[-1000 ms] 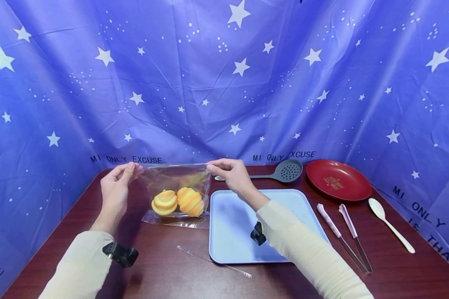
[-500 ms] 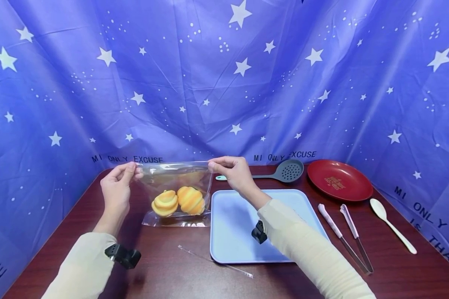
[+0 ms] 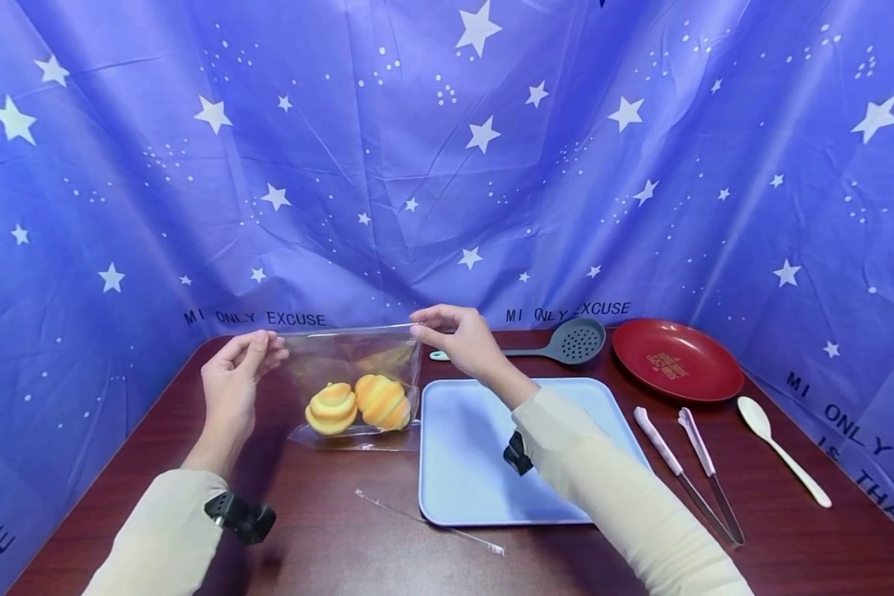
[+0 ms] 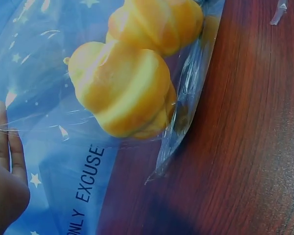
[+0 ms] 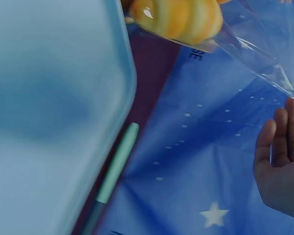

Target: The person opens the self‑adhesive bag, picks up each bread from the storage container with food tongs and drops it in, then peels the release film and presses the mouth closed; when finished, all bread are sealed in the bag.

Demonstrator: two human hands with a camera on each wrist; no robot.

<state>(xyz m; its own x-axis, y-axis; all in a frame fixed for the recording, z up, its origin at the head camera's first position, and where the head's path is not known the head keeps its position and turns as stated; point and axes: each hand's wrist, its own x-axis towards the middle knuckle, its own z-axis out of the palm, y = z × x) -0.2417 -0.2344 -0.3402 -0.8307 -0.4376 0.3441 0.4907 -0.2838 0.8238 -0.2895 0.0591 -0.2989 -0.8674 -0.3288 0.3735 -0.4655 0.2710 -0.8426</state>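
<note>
A clear plastic bag [image 3: 353,352] is stretched between my two hands. Inside it, side by side at the bottom, lie a yellow swirl-shaped bun [image 3: 331,407] and an orange-striped, croissant-like bread [image 3: 383,402]. At the bag's upper left corner, my left hand [image 3: 233,381] pinches the film between thumb and fingers. My right hand [image 3: 468,343] pinches the upper right corner, a little higher than the left. In the left wrist view, both breads [image 4: 120,90] show through the film. The right wrist view catches one bread [image 5: 179,19] and the fingers of my right hand [image 5: 284,156].
A pale blue tray [image 3: 484,463] lies beneath my right forearm, with a clear thin strip [image 3: 395,509] partly by its front edge. Behind stands a grey slotted spatula [image 3: 575,341]. Farther right are a red plate [image 3: 704,356], tongs [image 3: 689,472] and a white spoon [image 3: 782,451].
The bag's top edge now slants slightly: my left hand has sunk a little and my right hand has risen a little. Both keep their pinch on the bag.
</note>
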